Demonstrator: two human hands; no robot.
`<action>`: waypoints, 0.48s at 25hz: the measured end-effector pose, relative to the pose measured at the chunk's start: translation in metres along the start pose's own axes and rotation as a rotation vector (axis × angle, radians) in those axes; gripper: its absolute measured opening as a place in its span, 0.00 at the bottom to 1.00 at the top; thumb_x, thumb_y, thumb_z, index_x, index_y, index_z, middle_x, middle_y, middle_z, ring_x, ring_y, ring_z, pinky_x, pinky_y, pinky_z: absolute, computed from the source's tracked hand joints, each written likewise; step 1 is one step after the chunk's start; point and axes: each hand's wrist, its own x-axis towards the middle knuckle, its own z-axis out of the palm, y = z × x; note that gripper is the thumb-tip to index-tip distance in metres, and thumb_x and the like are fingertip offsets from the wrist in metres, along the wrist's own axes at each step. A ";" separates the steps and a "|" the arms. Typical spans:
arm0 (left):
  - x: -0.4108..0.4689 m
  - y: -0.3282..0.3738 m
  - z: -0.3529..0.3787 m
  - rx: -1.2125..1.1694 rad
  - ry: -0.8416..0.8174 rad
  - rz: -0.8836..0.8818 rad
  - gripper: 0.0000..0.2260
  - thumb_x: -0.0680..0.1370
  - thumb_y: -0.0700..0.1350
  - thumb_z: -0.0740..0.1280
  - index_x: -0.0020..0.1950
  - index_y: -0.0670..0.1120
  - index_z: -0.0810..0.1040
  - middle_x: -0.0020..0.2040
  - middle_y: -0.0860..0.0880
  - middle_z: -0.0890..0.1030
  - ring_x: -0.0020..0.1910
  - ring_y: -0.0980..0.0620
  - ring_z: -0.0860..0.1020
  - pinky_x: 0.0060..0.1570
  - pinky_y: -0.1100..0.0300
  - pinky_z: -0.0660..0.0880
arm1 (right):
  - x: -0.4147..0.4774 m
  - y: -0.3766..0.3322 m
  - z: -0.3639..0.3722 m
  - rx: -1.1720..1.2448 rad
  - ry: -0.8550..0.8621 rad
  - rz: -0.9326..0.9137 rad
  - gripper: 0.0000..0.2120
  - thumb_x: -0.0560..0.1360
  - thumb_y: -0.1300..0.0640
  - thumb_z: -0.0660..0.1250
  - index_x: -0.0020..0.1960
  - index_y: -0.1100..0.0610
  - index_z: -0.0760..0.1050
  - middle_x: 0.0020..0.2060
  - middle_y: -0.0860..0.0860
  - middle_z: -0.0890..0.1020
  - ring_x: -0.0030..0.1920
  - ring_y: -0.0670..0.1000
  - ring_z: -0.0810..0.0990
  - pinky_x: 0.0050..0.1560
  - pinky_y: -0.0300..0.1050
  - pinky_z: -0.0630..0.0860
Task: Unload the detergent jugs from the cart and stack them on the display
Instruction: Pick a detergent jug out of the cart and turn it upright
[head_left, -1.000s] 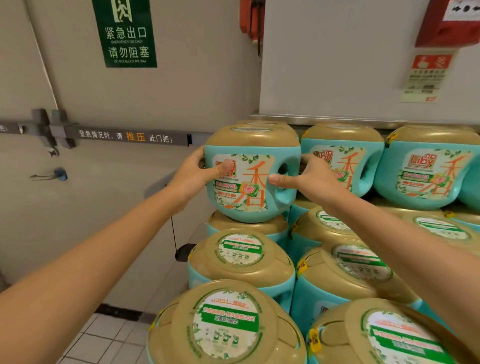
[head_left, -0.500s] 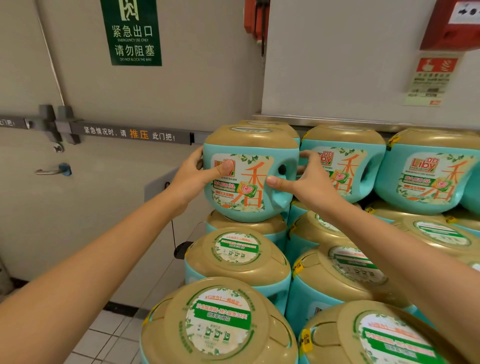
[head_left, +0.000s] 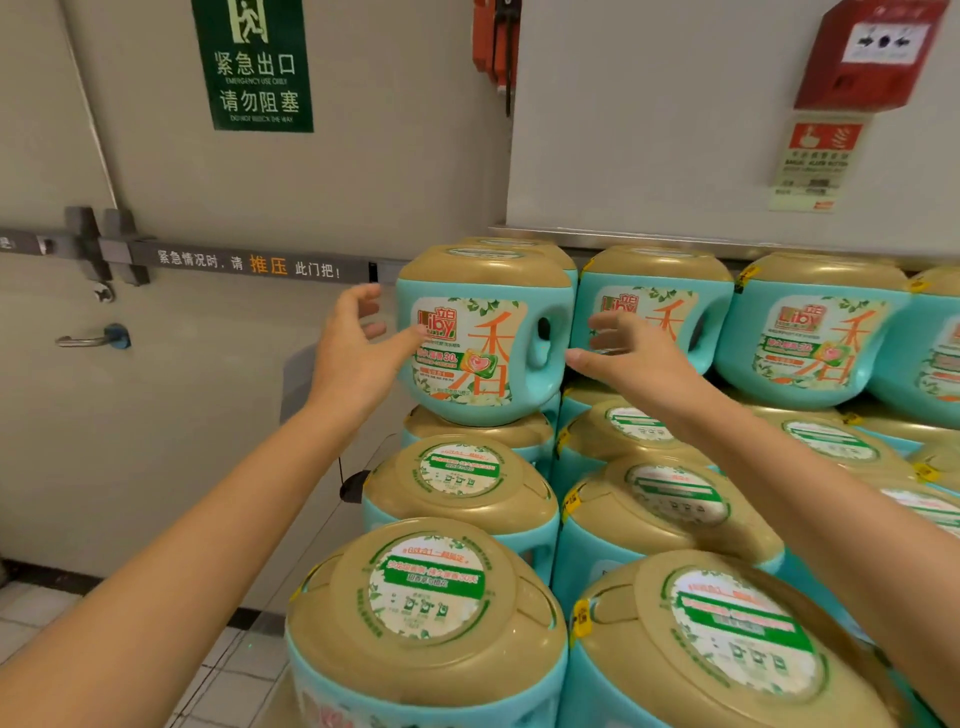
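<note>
A teal detergent jug (head_left: 483, 338) with a gold cap and a Liby label stands at the top left corner of the stepped display, on the cap of a lower jug (head_left: 478, 434). My left hand (head_left: 358, 353) hovers just off its left side, fingers spread and holding nothing. My right hand (head_left: 626, 358) is open beside the jug's handle, its thumb tip near the handle's edge. Two more jugs (head_left: 654, 306) (head_left: 810, 332) stand in the same top row to the right. The cart is out of sight.
Lower tiers of jugs (head_left: 457, 483) (head_left: 426, 613) (head_left: 727, 649) step down toward me. An emergency exit door with a push bar (head_left: 249, 262) and a handle (head_left: 83, 340) lies to the left. A fire alarm box (head_left: 872, 52) hangs on the wall above. White floor tiles (head_left: 31, 613) show at lower left.
Both hands have let go of the top left jug and drawn slightly away from its sides. The jug stays in place on the stack.
</note>
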 end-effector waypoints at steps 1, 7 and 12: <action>-0.008 0.007 -0.005 -0.048 -0.038 0.029 0.19 0.75 0.44 0.73 0.64 0.50 0.74 0.60 0.53 0.78 0.52 0.60 0.77 0.51 0.63 0.74 | -0.015 -0.004 -0.009 0.020 0.023 -0.018 0.20 0.75 0.51 0.70 0.65 0.53 0.73 0.55 0.48 0.79 0.56 0.50 0.79 0.54 0.45 0.75; -0.089 0.048 -0.038 -0.391 -0.293 0.081 0.08 0.79 0.39 0.66 0.48 0.53 0.80 0.43 0.53 0.83 0.34 0.62 0.77 0.32 0.71 0.72 | -0.160 -0.024 -0.046 0.315 0.291 -0.028 0.06 0.77 0.62 0.66 0.47 0.52 0.81 0.36 0.48 0.85 0.35 0.43 0.82 0.41 0.37 0.78; -0.179 0.066 -0.039 -0.569 -0.657 0.033 0.06 0.76 0.44 0.67 0.48 0.54 0.82 0.43 0.54 0.85 0.36 0.60 0.78 0.34 0.70 0.73 | -0.310 -0.014 -0.041 0.347 0.533 0.160 0.07 0.76 0.63 0.65 0.49 0.55 0.80 0.36 0.50 0.85 0.34 0.44 0.81 0.38 0.33 0.77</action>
